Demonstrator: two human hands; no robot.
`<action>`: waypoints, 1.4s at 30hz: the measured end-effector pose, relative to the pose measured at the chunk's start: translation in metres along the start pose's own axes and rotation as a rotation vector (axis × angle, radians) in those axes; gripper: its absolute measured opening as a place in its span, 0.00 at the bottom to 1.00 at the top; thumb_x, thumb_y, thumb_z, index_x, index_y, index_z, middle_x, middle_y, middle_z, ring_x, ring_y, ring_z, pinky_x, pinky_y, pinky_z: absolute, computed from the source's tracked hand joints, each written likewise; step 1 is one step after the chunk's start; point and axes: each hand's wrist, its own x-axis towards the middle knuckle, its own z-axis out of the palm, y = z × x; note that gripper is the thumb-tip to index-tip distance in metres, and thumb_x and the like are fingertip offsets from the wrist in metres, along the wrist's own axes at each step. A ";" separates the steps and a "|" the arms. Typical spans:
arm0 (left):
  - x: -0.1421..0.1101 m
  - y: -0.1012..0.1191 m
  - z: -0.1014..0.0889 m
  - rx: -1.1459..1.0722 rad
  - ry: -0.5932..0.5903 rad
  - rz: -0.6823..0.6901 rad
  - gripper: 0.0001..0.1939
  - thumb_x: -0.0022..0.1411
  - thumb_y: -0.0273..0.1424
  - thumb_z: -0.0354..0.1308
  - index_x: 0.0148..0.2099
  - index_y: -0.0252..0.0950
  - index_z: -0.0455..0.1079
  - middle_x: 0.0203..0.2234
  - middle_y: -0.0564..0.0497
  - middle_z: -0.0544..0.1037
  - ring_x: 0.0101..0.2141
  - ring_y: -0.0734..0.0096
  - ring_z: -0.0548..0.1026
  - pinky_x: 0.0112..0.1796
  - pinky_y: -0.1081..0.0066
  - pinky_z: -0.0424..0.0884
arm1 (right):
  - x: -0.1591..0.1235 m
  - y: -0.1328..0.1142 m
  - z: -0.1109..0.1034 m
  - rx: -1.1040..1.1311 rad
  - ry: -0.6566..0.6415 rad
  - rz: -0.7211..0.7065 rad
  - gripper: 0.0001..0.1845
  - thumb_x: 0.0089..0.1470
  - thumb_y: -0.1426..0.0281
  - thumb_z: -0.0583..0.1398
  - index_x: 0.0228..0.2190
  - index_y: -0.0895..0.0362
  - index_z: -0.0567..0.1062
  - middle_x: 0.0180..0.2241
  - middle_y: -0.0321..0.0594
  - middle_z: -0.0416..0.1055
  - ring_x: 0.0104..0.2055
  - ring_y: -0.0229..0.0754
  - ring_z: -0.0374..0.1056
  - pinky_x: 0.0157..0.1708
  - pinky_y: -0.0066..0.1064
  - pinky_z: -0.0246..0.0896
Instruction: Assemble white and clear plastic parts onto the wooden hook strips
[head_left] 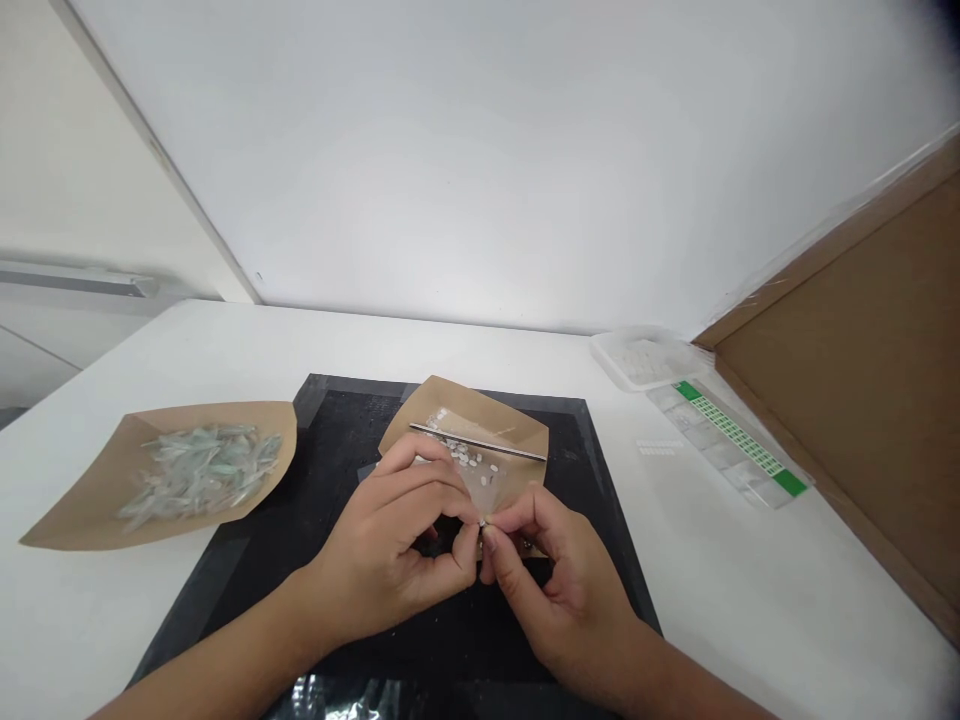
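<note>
My left hand (409,530) and my right hand (551,570) meet over the front of a brown paper tray (521,430). Thumb and fingertips are pinched together on both, around a tiny pale piece (483,523) between them. Fingers cover most of it, so its kind cannot be made out. Just behind my fingertips, small white oval pieces (465,458) lie in the tray. A thin dark strip with a pale edge (480,441) crosses the tray above them. Some small shiny bits near my right fingers are mostly hidden.
A black mat (341,420) lies under my hands on the white table (360,335). To the left, another brown paper tray (90,500) holds clear and greenish plastic pieces (206,470). A translucent dish (645,360), a green-labelled clear case (735,440) and a cardboard panel (847,380) stand right.
</note>
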 end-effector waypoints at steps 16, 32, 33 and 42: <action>0.004 0.002 -0.001 0.014 -0.011 -0.014 0.08 0.59 0.18 0.65 0.35 0.37 0.74 0.23 0.56 0.78 0.29 0.71 0.73 0.47 0.58 0.74 | 0.000 -0.001 0.001 -0.025 0.013 0.002 0.06 0.68 0.68 0.59 0.36 0.54 0.71 0.28 0.33 0.75 0.28 0.35 0.73 0.29 0.26 0.67; 0.006 0.006 0.001 -0.064 0.006 -0.125 0.09 0.56 0.18 0.64 0.30 0.38 0.74 0.17 0.59 0.74 0.21 0.74 0.72 0.50 0.54 0.74 | -0.002 0.005 0.001 -0.084 0.010 -0.013 0.04 0.68 0.69 0.59 0.37 0.53 0.71 0.30 0.35 0.77 0.31 0.38 0.74 0.32 0.29 0.66; 0.006 0.006 0.001 -0.073 0.006 -0.139 0.09 0.56 0.18 0.64 0.30 0.38 0.73 0.17 0.59 0.74 0.21 0.75 0.72 0.50 0.54 0.74 | -0.002 0.004 0.001 -0.078 0.010 -0.014 0.04 0.68 0.69 0.59 0.37 0.53 0.71 0.30 0.35 0.77 0.31 0.38 0.74 0.31 0.29 0.66; 0.001 0.005 0.002 -0.107 -0.014 -0.237 0.09 0.54 0.20 0.64 0.27 0.39 0.71 0.16 0.58 0.74 0.28 0.68 0.78 0.51 0.54 0.74 | -0.001 0.001 -0.001 -0.003 -0.027 -0.003 0.06 0.69 0.68 0.58 0.37 0.54 0.71 0.28 0.34 0.75 0.28 0.36 0.73 0.29 0.27 0.66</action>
